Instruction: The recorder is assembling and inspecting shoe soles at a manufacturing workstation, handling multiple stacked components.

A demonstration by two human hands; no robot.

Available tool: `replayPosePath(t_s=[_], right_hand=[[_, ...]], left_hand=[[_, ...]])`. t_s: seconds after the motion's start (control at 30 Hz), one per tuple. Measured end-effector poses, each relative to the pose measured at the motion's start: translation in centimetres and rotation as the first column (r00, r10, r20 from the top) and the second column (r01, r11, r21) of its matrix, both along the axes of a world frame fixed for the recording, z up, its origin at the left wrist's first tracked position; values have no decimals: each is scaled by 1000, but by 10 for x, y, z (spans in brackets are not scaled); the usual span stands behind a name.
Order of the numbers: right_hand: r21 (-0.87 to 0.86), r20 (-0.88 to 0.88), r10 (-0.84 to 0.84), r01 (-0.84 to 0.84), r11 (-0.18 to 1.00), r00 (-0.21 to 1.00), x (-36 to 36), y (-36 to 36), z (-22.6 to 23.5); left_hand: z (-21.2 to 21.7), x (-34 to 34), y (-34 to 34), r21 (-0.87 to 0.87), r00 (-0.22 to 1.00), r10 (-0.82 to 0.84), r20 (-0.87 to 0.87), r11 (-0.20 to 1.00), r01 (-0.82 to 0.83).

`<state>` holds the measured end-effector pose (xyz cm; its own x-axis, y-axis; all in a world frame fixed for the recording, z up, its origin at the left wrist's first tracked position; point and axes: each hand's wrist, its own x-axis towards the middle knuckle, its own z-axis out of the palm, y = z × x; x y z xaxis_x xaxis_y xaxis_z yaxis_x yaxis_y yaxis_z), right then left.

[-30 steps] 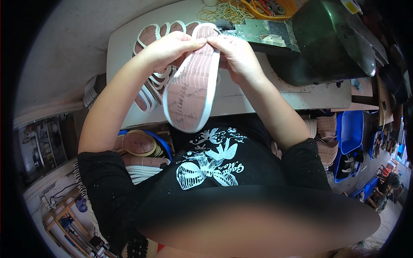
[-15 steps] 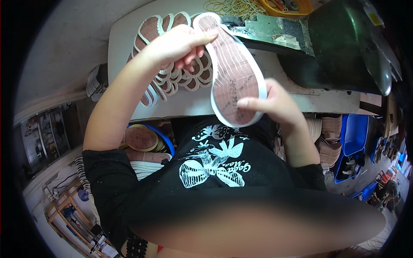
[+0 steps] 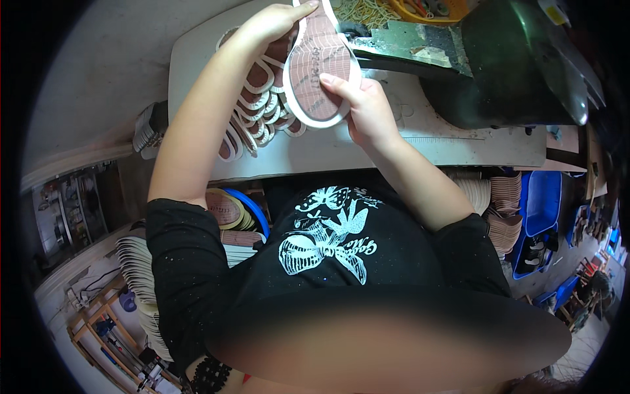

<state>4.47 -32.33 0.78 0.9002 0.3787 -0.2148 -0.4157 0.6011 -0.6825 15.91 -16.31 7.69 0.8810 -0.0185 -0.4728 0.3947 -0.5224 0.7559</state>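
Observation:
A shoe insole (image 3: 315, 69), reddish-brown with a white rim, is held up over the table between both hands. My left hand (image 3: 279, 20) grips its far, narrow end, which runs out of the picture's top edge. Around the wide near end closes my right hand (image 3: 366, 108), thumb on the brown face and fingers hidden underneath. Below and left of it lies a spread pile of similar insoles (image 3: 259, 108) with white rims, partly covered by my left arm.
A dark green machine (image 3: 505, 65) with a flat metal arm (image 3: 420, 44) stands at the right of the white table (image 3: 295, 157). Yellowish strings (image 3: 364, 14) and an orange basket (image 3: 433, 12) lie behind. Below are stacked insoles (image 3: 504, 210) and blue crates (image 3: 541, 203).
Both hands have carried the insole away from my body, toward the far side of the table and a little left. Both still hold it.

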Motion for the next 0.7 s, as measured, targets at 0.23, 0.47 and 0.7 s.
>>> replayPosePath(t_s=[0.23,0.47,0.7], right_hand=[[53,21,-87,85,995,996,26,18,2],[-95,83,72,-64,993,994,2,14,16],[-50,20,-71,72,996,997,10,22,15]], left_hand=[[-29,-7,24,-567,983,-183,-18,812,141],[-29,-1,21,-483,995,-88,-55,874,51],[-15,20,35,128,980,-159,-120,976,174]])
